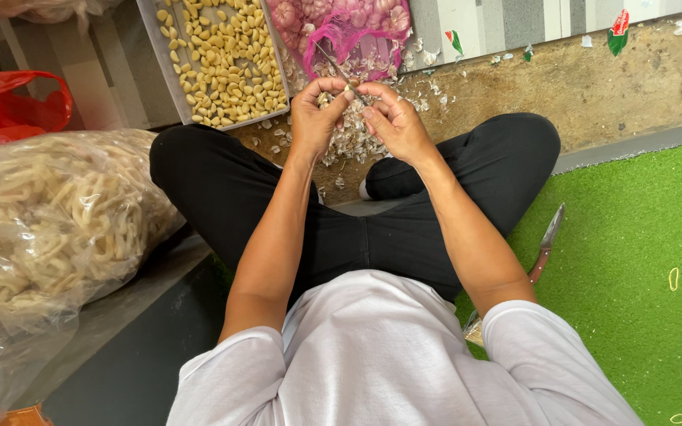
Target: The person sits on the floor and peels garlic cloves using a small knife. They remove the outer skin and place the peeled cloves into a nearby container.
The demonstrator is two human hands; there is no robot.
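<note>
Two hands: left hand point(317, 118), right hand point(395, 122). Two knives: one knife point(339, 71) at twelve o'clock, a second knife point(546, 241) at three. One tray point(169, 87), three rubber bands point(673, 278).

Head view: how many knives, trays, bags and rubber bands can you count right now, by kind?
Knives: 2, one in the hands, one lying on the green turf
Trays of peeled garlic cloves: 1
Bags: 3, pink mesh bag of garlic, red plastic bag, clear bag of pale crackers
Yellow rubber bands on the turf: 3
Total: 9
</note>
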